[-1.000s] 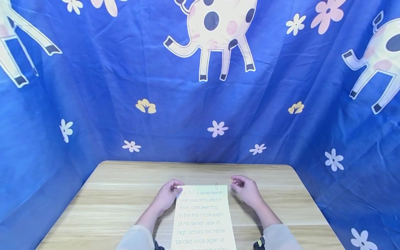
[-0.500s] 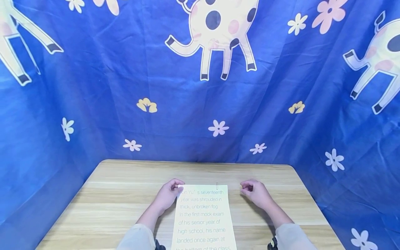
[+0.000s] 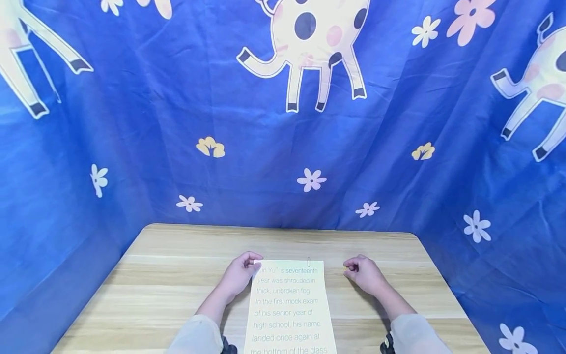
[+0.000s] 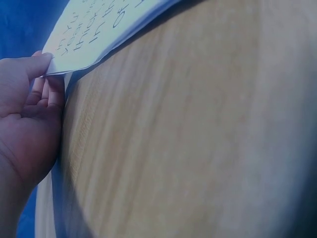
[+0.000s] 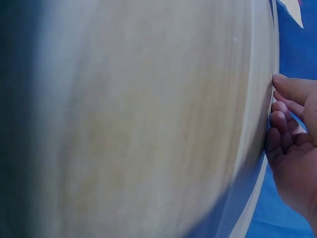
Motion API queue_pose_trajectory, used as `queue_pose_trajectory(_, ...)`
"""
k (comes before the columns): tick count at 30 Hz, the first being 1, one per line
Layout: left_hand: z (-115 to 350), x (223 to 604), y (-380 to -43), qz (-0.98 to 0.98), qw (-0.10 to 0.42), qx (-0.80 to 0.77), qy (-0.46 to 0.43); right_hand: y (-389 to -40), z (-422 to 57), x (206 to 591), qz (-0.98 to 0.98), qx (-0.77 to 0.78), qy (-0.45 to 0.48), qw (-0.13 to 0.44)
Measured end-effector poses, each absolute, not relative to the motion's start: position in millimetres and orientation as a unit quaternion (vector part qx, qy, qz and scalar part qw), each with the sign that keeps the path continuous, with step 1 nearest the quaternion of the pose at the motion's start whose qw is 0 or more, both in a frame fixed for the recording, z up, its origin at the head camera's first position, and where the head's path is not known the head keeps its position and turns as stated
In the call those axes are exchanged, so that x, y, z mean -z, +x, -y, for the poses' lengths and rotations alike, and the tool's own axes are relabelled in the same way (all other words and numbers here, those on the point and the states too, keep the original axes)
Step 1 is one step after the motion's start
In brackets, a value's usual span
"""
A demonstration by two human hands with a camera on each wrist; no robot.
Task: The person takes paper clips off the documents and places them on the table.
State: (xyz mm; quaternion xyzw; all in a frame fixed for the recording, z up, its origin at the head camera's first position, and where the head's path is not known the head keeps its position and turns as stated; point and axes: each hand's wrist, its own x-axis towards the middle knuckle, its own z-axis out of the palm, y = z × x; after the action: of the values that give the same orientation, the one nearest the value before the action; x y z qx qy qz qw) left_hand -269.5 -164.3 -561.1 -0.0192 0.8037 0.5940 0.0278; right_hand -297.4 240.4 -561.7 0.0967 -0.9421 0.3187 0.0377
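The head view crops the paper (image 3: 289, 309) below; the yellow piece (image 3: 345, 269) is indistinct.

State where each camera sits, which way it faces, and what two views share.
Head: worn on the head, facing forward and down at the table and printed paper, blue curtain beyond; both forearms, the left grip and the right grip show.
Left wrist: worn on that wrist, facing the left grip at the frame's left edge, and the table.
Right wrist: worn on that wrist, facing the right grip at the frame's right edge, and the table.
Shared: head and left wrist both show the left grip pinching the printed paper's corner.
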Motion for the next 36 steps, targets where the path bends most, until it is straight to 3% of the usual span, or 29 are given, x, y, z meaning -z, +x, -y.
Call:
queue_pose_trajectory(26,163,558,-267,-0.802,0.025,-0.596,-0.025,-296,-239,549,0.962,-0.227,0.152,0.025)
queue_pose_trajectory(31,163,559,-268,-0.8,0.023,-0.599,-0.024,-299,-244,548,0.952,-0.277,0.128,0.005)
queue_pose_trajectory(36,163,560,-267,-0.803,0.022,-0.595,-0.026,-299,-252,541,0.9,-0.431,0.059,-0.026)
